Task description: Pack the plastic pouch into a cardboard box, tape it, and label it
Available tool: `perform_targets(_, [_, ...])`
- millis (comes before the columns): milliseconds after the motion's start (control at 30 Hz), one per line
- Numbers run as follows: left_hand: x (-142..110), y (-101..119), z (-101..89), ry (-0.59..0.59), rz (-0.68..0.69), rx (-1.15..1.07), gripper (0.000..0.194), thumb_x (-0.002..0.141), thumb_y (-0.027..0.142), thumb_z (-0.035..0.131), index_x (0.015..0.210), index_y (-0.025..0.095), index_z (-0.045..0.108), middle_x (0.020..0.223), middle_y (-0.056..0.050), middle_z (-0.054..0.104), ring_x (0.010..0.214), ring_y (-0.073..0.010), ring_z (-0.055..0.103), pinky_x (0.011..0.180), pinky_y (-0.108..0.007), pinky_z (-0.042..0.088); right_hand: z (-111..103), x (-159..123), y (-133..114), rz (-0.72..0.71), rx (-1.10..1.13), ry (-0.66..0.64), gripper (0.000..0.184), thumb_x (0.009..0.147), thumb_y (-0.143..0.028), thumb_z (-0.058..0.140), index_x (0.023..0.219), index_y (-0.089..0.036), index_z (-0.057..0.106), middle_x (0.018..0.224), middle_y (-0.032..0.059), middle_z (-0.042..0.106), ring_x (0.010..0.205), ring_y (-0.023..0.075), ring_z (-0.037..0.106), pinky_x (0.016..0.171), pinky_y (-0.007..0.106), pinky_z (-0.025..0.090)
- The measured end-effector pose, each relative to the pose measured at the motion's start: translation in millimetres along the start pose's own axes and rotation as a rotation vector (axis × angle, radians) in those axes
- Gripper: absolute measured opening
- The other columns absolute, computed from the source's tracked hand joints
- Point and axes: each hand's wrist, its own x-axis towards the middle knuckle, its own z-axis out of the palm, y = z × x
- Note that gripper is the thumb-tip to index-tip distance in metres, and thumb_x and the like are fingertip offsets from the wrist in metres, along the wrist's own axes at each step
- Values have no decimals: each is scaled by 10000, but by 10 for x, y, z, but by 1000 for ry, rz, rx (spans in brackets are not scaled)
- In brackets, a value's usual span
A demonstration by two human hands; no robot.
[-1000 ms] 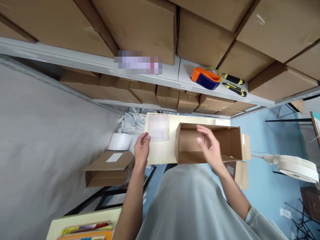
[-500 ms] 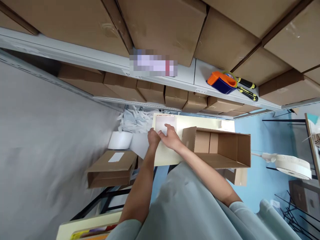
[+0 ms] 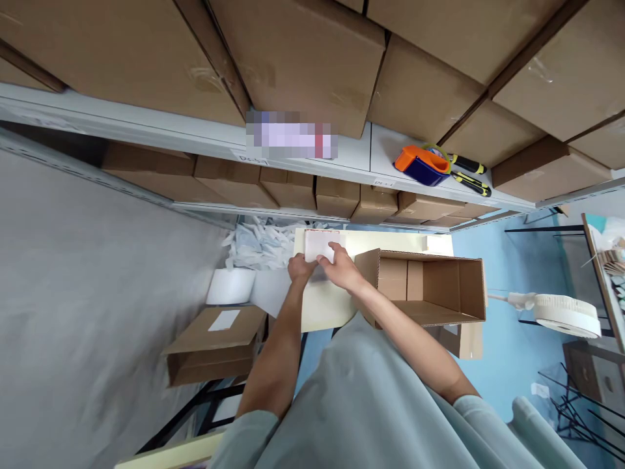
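A white, flat, roughly square packet (image 3: pixel 317 243) with a thin reddish line along its far edge lies between my hands over the cream tabletop (image 3: pixel 322 312). My left hand (image 3: pixel 300 268) is closed on the packet's near left corner. From the right, my right hand (image 3: pixel 342 267) grips the near right side, its thumb and index finger reaching over the top. What the packet contains is hidden. Beside my left hand, a sheet of white wrapping material (image 3: pixel 271 290) runs from a white roll (image 3: pixel 230 286) to the table's left edge.
An open cardboard box (image 3: pixel 422 286) stands right of my hands. Above, a shelf (image 3: pixel 354 155) bears cartons, an orange and blue tape dispenser (image 3: pixel 422 165) and yellow-black cutters (image 3: pixel 471 184). White scraps (image 3: pixel 258 242) pile up behind left. A carton (image 3: pixel 217 335) sits low left; a white fan (image 3: pixel 566 315) stands right.
The white packet has come up and tilted in my hands, with its near edge lifted from the tabletop. Both hands remain close together, and the camera view has shifted slightly.
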Motion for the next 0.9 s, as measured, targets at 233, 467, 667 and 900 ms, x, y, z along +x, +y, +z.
perform_targets(233, [-673,220,-432,77,-68,-319,461,738,382,834,1092,149,652,971,-148,814,918,-311,807,820,-414,652,-403,-400,124,-187,240,21,646,955,-424,781,1533,-231,569,1654,168,551,1497,325,580,1238,506,500])
perform_targets(467, [-2036,567,-1368,79,13,-797,764,588,480,1007,1246,217,720,1166,-114,836,975,-332,819,791,-426,711,-1177,-1149,270,-315,466,-13,705,855,-529,879,1458,-259,633,1549,156,649,1430,310,638,1154,493,579])
perform_targets(667, [-2729,1248,-1031,-56,11,-789,809,510,509,1040,1190,170,763,1120,-143,844,1007,-389,818,831,-462,713,-1711,-1581,424,-309,588,-64,535,780,-600,926,1128,-243,732,1076,60,812,949,224,778,802,340,639])
perform_targets(900, [-3014,1717,-90,-211,-9,-824,757,639,681,956,1194,201,774,1130,-135,846,1065,-361,814,835,-396,702,-2414,-1709,1067,-227,720,119,524,755,-728,881,797,-239,698,744,-6,712,694,177,647,651,300,541])
